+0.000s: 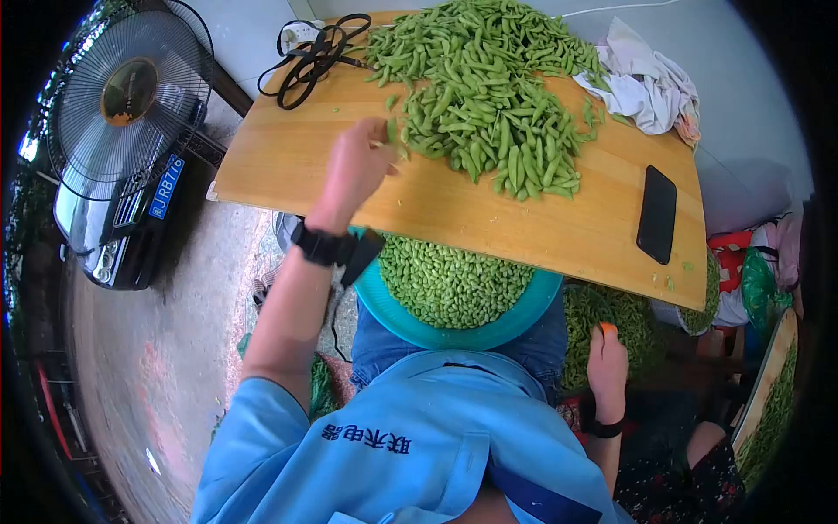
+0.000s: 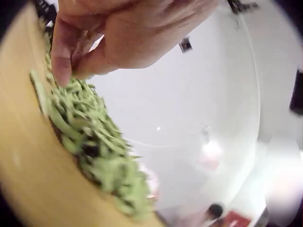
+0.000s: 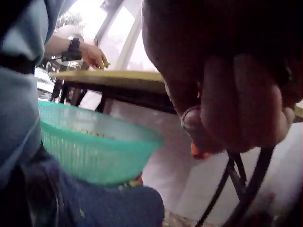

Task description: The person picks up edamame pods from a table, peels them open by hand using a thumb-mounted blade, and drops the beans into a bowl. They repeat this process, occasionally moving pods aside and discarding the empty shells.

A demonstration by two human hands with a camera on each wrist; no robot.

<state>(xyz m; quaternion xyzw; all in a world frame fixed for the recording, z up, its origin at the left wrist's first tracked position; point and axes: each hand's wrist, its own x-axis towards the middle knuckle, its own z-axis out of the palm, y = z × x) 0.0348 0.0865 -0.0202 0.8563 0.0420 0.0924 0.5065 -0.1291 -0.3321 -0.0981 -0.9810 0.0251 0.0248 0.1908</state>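
My left hand point(image 1: 353, 166) is over the wooden table at the left edge of a heap of green soybean pods point(image 1: 489, 96). Its thumb and fingertips pinch a green pod, blurred in the head view; a bit of green also shows at the fingertips in the right wrist view. Low to the right of the table, my right hand point(image 1: 608, 371) has its fingers curled round a small orange object point(image 3: 200, 151), mostly hidden in the fist; I cannot tell its kind. Between the hands, a teal plastic basin point(image 1: 436, 336) full of shelled green beans point(image 1: 458, 284) sits on the lap.
On the wooden table point(image 1: 297, 148) lie a black phone point(image 1: 656, 214), a crumpled white cloth point(image 1: 646, 79) and a black strap point(image 1: 314, 65). More green pods point(image 1: 611, 323) are heaped low beyond the basin. A fan point(image 1: 131, 92) stands at the left; another person's knee point(image 1: 705, 444) shows at lower right.
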